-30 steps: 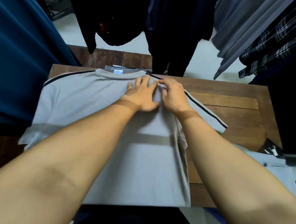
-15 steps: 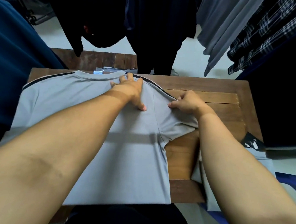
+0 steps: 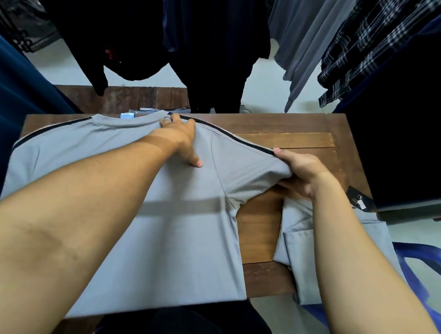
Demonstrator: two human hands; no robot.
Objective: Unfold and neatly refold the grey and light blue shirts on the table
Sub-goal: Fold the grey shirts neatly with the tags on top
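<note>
Grey shirt [image 3: 166,235] spread flat on table [image 3: 290,130], collar at far edge, hem at near edge. Left hand [image 3: 182,140] flat, fingers straight, pressing shoulder area beside collar. Right hand [image 3: 302,173] clamped on end of right-side sleeve [image 3: 246,173], sleeve pulled taut outward. Hands apart. Light blue shirt [image 3: 297,234] at table's right edge under right forearm, partly overhanging blue chair [image 3: 429,256].

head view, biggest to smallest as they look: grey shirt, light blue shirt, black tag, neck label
1. grey short-sleeved shirt with black shoulder stripes
2. light blue folded shirt, partly hidden by the right arm
3. black paper hang tag
4. pale blue neck label, farther away, so tag versus label is unsure
</note>
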